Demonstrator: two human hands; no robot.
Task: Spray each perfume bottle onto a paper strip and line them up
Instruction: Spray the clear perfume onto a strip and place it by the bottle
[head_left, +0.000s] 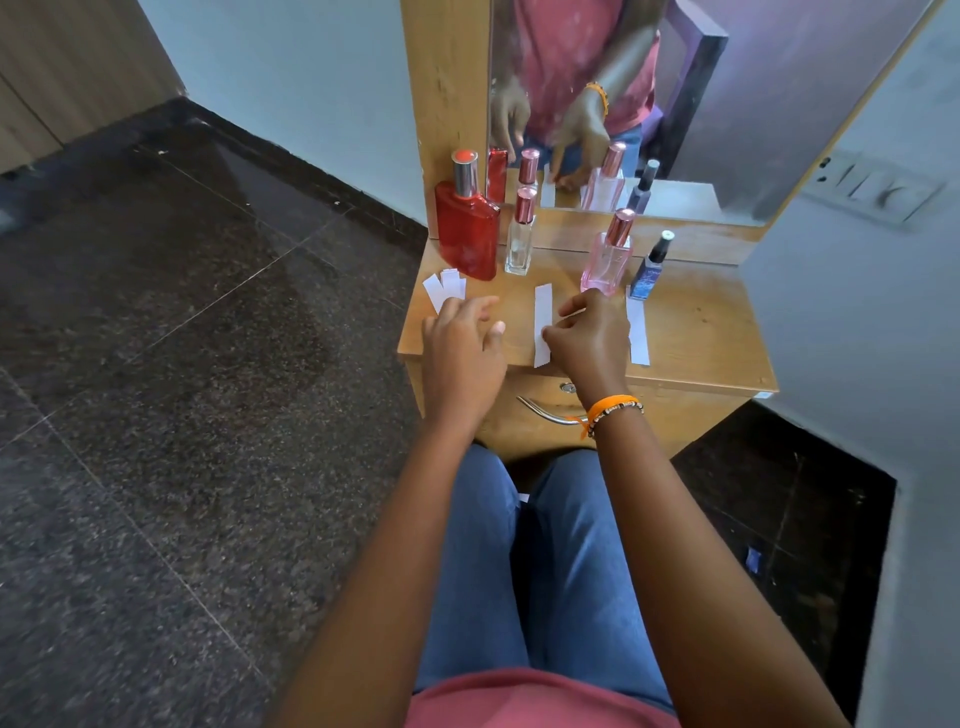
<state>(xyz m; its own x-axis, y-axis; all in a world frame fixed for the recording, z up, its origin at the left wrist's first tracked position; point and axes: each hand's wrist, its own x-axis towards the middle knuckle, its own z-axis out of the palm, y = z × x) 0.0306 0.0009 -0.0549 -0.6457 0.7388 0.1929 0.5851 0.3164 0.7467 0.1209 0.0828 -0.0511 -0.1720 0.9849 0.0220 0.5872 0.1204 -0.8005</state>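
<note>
Hovering over worktop (696, 332): your left hand (462, 348), fingers relaxed and spread, holding nothing. Your right hand (589, 338) pinches strip (571, 310), fingers curled. Second strip (542, 325) flat between hands; third strip (638, 332) at 3 o'clock of right hand. Spare strips (441, 290) at 11 o'clock of left hand. Bottles at 12 o'clock: red bottle (466, 228), clear bottle (520, 239), pink bottle (609, 257), blue bottle (649, 267).
</note>
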